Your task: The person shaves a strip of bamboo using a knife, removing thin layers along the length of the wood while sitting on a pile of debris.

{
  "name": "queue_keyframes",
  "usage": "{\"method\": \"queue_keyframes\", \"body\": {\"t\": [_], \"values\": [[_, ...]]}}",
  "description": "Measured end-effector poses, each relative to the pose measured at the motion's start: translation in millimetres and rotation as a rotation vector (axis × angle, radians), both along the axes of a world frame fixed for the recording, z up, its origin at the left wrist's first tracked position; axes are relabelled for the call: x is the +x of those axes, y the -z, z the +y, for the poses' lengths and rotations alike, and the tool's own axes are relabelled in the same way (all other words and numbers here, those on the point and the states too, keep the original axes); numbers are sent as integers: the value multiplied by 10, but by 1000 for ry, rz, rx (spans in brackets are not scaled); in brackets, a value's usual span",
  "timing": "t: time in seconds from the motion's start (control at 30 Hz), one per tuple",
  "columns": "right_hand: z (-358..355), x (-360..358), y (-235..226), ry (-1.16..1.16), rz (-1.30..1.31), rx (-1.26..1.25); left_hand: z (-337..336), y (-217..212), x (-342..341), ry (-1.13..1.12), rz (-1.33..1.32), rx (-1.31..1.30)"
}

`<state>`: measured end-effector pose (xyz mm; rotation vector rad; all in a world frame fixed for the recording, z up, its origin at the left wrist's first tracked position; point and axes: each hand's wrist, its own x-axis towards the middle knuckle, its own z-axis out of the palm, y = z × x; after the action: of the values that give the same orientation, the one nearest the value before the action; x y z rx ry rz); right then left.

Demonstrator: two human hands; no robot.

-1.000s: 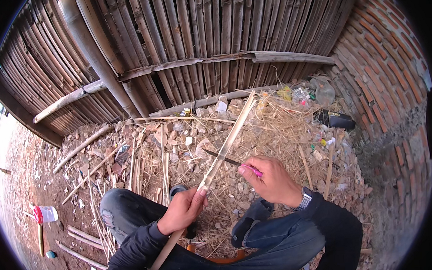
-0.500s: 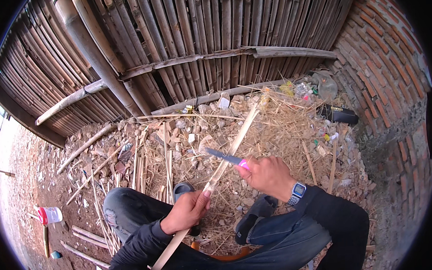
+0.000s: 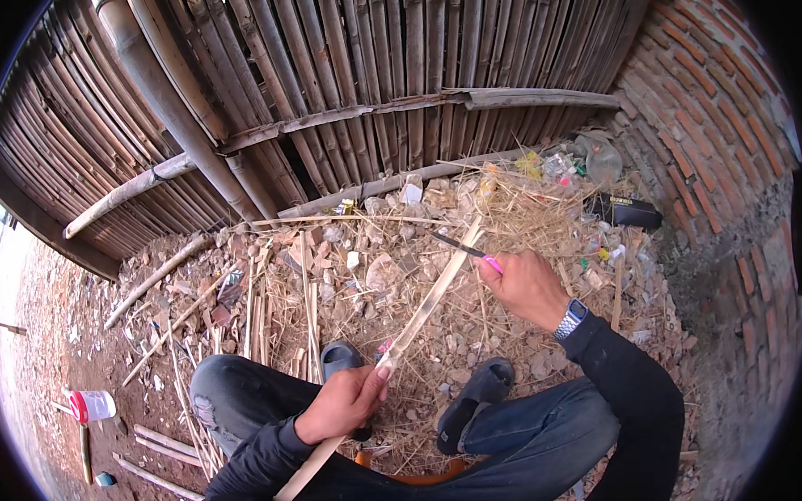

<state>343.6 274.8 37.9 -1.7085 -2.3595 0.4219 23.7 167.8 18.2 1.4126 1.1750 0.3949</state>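
A long, pale bamboo strip (image 3: 432,301) slants from beside my left thigh up toward the far right. Closed around its lower middle is my left hand (image 3: 346,401), thumb on top. My right hand (image 3: 523,285) grips a knife (image 3: 461,244) by its pink handle, most of which is hidden in the fist. The dark blade points to the upper left and crosses the strip near its far end; whether it touches the strip, I cannot tell.
Bamboo slats (image 3: 357,55) form a wall ahead, and a brick wall (image 3: 708,103) rises on the right. Loose bamboo strips (image 3: 258,301) lie to the left of my feet. A red-and-white tub (image 3: 93,405) stands far left. A black case (image 3: 627,212) rests amid straw and rubble.
My right hand has moved away from me, up and to the right, taking the knife from the strip's middle to near its far end. The left hand keeps its hold almost unmoved.
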Motion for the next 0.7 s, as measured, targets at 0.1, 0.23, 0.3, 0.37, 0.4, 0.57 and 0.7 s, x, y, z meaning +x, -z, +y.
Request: {"method": "queue_keyframes", "body": {"t": [0.1,0.23,0.3,0.37,0.4,0.57,0.7], "values": [[-6,20,-35,54,-52,2,-21,83,9,15,1,15],[-296,-251,83,-180,3,6,9,-76,-8,35,63,-35],[-338,-288,123,-170,-6,12,7,-12,16,28,62,0],[-141,-143,211,3,-60,71,-43,10,-1,28,85,25],[121,194,205,177,-129,129,-74,-9,6,67,46,26],[197,1046,28,436,-98,262,-73,-90,-38,33,-5,167],[15,881,-239,433,255,334,-63,31,-13,-33,-48,162]]}}
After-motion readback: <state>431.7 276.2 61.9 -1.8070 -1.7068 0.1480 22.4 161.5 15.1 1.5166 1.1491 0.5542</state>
